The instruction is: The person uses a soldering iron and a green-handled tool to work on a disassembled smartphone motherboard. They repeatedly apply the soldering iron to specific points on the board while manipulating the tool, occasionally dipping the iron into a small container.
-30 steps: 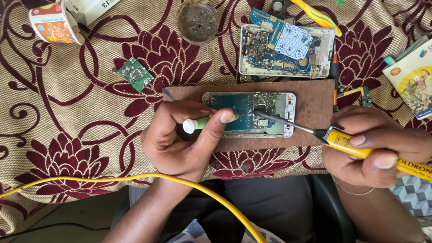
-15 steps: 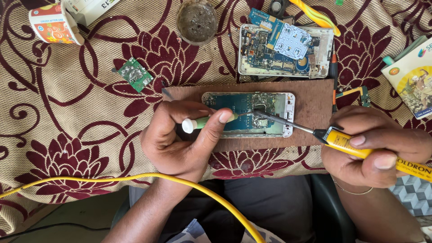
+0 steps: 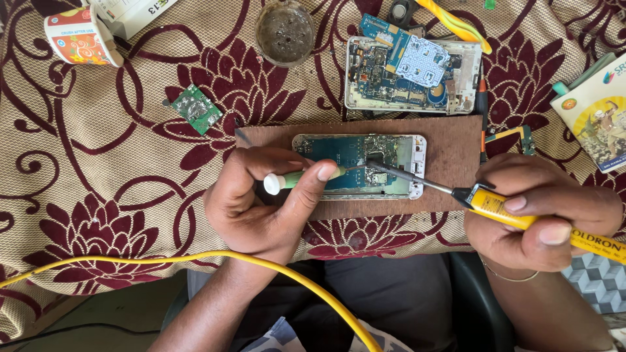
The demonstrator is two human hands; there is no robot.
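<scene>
Yellow cable [image 3: 195, 259]: nearest the viewer, curving across the lap, below the wooden board.

Left hand [image 3: 257, 205]: at the near-left edge of the wooden board [image 3: 450, 153]. Fingers closed around a small green-handled tool [image 3: 293, 179] with a white cap; its thin tip reaches right onto the opened phone. Against the pictures of a second ago, the hand and tool sit in almost the same place.

Right hand [image 3: 538, 212]: off the near-right corner of the board. Fingers wrapped around a yellow-handled soldering iron [image 3: 515, 212]; the dark shaft slants up-left, tip touching or just above the circuit board mid-phone; which of the two cannot be told. Position is likewise nearly unchanged, which suggests steady work held on one spot rather than a shift to a new one.

Opened phone [image 3: 358, 166]: lies flat on the middle of the board, back off, green circuit board exposed, both tool tips meeting near its centre.

Small green circuit piece [image 3: 195, 109]: on the patterned cloth [image 3: 117, 169], left of the board.

Second opened phone [image 3: 414, 75]: just beyond the board's far edge, a blue part lying on it.

Round dish [image 3: 285, 31]: beyond the board, far left of centre, holding dark residue.

Paper cup [image 3: 81, 36]: far left corner of the desk, on its side.

Printed booklet [image 3: 593, 120]: right of the board, at the frame edge.
</scene>
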